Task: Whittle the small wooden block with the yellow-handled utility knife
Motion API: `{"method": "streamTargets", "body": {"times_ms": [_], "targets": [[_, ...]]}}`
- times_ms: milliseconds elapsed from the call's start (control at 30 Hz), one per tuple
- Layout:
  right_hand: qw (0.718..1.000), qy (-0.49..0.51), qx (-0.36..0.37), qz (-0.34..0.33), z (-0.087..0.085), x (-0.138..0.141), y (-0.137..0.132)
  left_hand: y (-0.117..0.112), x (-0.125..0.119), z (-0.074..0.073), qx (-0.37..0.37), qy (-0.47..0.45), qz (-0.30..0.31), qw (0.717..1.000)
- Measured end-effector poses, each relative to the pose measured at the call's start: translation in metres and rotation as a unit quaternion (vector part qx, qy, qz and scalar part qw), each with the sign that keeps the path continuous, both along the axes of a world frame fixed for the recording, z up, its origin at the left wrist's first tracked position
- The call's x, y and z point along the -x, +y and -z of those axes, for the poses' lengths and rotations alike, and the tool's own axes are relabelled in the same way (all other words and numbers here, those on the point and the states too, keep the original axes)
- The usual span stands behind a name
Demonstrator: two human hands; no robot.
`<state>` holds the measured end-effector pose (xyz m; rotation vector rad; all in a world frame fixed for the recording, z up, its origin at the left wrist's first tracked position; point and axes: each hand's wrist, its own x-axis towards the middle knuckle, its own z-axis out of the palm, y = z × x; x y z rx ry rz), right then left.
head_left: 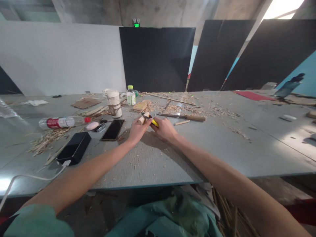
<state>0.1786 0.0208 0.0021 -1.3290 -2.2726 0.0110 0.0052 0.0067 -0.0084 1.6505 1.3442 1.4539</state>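
Note:
My left hand (137, 131) is closed around a short, pale piece of wood (142, 119) above the table. In my right hand (167, 129) is a yellow-and-black utility knife (155, 122), its front end against or very close to the wood. The left thumb lies beside the knife, and the blade itself is too small to make out. Just beyond the right hand lie a saw-like tool with a brown handle (196, 118) and a short pencil-like stick (182, 122).
Wood shavings (150, 107) litter the grey table (138, 164). To the left are a phone (113, 130), a black power bank (74, 148) with a white cable, a lying bottle (64, 122) and a paper cup (114, 103). A green-capped bottle (131, 96) stands farther back.

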Motion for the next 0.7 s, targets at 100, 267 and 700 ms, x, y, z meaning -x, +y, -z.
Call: {"method": "streamTargets", "body": {"times_ms": [100,267,700], "targets": [[0.998,-0.009,0.010,-0.064,-0.001,-0.008,0.004,-0.002,-0.001,-0.002,0.013,0.006,0.027,1.000],[1.000,-0.029,-0.008,0.007,-0.005,-0.003,-0.001,-0.002,-0.003,-0.004,-0.020,0.034,0.005,0.999],[0.997,-0.040,-0.001,-0.062,-0.009,-0.018,0.006,-0.003,-0.004,-0.001,-0.013,0.032,0.047,0.998]]}}
